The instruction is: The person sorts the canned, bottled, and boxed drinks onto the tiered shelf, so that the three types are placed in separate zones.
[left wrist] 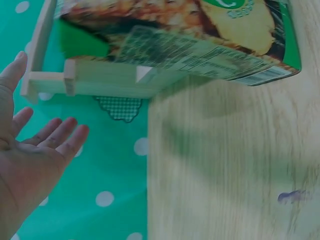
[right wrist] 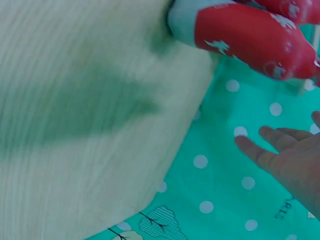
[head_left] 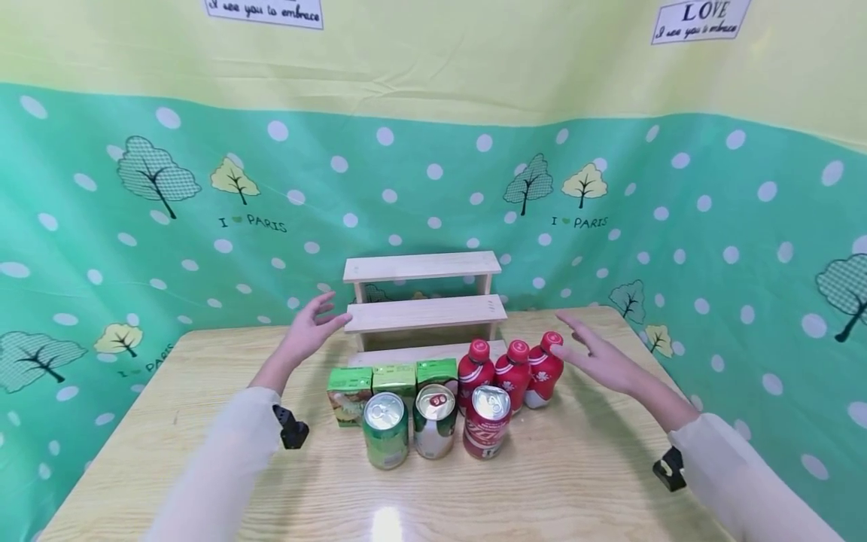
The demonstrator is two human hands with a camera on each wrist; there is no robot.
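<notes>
My left hand (head_left: pixel 311 331) hovers at the left end of a wooden three-step shelf (head_left: pixel 425 313), fingers spread and holding nothing. On the other side, my right hand (head_left: pixel 603 361) hangs with extended fingers beside the rightmost of three red bottles (head_left: pixel 545 373). Three green drink cartons (head_left: pixel 349 399) stand in a row before the shelf's lowest step. In front of them are a green can (head_left: pixel 386 433), a green-and-white can (head_left: pixel 435 425) and a red can (head_left: pixel 485 433). The left wrist view shows a carton with a pineapple picture (left wrist: pixel 210 35) above the empty palm.
A light wood table (head_left: pixel 542 482) carries everything. Behind and beside it hangs a green dotted cloth (head_left: pixel 420 188) with tree prints, its upper part yellow. Black wrist mounts (head_left: pixel 291 427) sit on both white sleeves (head_left: pixel 217 459).
</notes>
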